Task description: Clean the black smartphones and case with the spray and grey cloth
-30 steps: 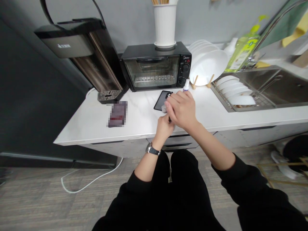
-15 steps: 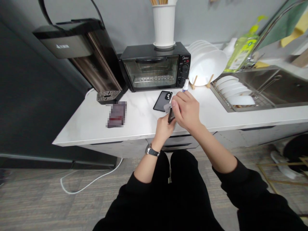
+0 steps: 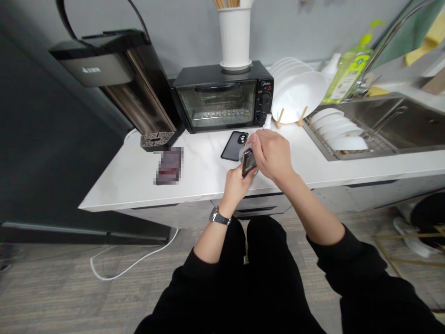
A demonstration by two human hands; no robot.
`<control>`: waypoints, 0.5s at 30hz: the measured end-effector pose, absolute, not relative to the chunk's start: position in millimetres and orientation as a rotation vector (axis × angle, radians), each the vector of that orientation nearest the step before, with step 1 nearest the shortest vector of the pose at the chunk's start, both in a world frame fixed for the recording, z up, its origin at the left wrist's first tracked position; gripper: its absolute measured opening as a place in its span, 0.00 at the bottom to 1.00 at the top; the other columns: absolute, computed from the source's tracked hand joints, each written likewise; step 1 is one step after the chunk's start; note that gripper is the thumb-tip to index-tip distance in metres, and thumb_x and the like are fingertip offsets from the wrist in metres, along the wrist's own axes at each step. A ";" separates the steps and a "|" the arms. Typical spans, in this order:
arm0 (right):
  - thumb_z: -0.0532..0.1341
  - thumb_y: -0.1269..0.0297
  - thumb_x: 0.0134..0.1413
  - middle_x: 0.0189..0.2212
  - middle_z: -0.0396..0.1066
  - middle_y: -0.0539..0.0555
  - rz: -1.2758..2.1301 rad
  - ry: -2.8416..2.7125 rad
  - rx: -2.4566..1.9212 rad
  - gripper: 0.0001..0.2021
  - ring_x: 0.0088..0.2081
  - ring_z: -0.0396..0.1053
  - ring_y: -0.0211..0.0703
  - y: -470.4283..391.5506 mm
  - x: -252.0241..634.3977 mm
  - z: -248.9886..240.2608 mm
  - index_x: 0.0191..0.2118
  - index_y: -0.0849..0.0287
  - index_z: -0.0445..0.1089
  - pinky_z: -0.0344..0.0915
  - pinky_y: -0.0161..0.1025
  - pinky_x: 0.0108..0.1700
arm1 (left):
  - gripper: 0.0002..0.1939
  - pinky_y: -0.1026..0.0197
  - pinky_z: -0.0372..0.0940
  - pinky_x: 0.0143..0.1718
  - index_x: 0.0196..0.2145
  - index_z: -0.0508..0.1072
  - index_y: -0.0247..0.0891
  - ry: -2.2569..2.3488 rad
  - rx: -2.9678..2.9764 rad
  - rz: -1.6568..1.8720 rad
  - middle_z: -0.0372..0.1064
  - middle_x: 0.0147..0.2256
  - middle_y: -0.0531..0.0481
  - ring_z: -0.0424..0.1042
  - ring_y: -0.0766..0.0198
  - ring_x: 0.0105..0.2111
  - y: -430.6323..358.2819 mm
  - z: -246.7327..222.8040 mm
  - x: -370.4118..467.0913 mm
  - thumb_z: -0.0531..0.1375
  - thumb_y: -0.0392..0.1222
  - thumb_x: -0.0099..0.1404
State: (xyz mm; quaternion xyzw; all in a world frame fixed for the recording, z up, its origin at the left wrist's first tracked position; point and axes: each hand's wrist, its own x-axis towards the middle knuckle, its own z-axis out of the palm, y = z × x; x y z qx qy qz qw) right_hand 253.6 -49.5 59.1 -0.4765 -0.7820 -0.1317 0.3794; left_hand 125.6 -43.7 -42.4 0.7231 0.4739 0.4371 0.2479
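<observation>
My left hand (image 3: 237, 183) is closed around a dark smartphone (image 3: 248, 163), held up on edge above the counter's front. Over the phone's far side is my right hand (image 3: 273, 153), its fingers bent round a pale grey cloth (image 3: 241, 153), which pokes out beside the phone. Most of the cloth is hidden by the hand. Just behind, a black phone case (image 3: 233, 146) with camera cut-outs lies flat on the white counter. A small white-capped spray bottle (image 3: 267, 122) stands past my right hand, its lower part covered.
On the counter (image 3: 125, 185) are a tall drink dispenser (image 3: 139, 93), a blurred-out packet (image 3: 169, 165) and a toaster oven (image 3: 222, 104) with a white pot (image 3: 235, 37) on top. Plates (image 3: 299, 95) in a rack, a green soap bottle (image 3: 347, 74) and a sink (image 3: 392, 125) occupy the right.
My right hand has shifted slightly down and tilted over the phone. The phone has turned, so more of its face shows. The things on the counter have stayed put.
</observation>
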 end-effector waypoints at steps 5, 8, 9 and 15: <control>0.46 0.59 0.76 0.31 0.76 0.56 -0.372 -2.145 -1.109 0.25 0.37 0.70 0.49 -49.0 249.1 62.5 0.33 0.57 0.75 0.59 0.48 0.47 | 0.04 0.60 0.64 0.32 0.34 0.75 0.38 1.321 1.990 1.185 0.75 0.26 0.48 0.74 0.58 0.28 -43.2 -43.6 125.7 0.63 0.39 0.68; 0.43 0.59 0.77 0.31 0.77 0.57 -0.290 -2.020 -1.249 0.27 0.35 0.70 0.48 -47.7 251.3 64.4 0.35 0.58 0.76 0.58 0.46 0.41 | 0.05 0.59 0.65 0.33 0.35 0.75 0.38 1.309 1.973 1.187 0.76 0.28 0.48 0.75 0.57 0.29 -43.1 -43.4 125.5 0.62 0.41 0.69; 0.43 0.59 0.77 0.31 0.77 0.57 -0.289 -2.041 -1.225 0.27 0.36 0.70 0.48 -48.0 251.9 64.4 0.36 0.58 0.76 0.58 0.46 0.42 | 0.04 0.59 0.65 0.33 0.35 0.75 0.38 1.310 1.974 1.178 0.75 0.27 0.48 0.75 0.57 0.29 -43.1 -43.4 125.5 0.62 0.40 0.69; 0.43 0.60 0.77 0.32 0.76 0.56 -0.340 -2.052 -1.127 0.25 0.36 0.69 0.48 -47.4 252.8 58.4 0.35 0.56 0.74 0.58 0.47 0.41 | 0.06 0.60 0.64 0.32 0.31 0.74 0.39 1.325 1.960 1.185 0.75 0.26 0.48 0.75 0.57 0.29 -44.3 -41.6 126.3 0.62 0.39 0.68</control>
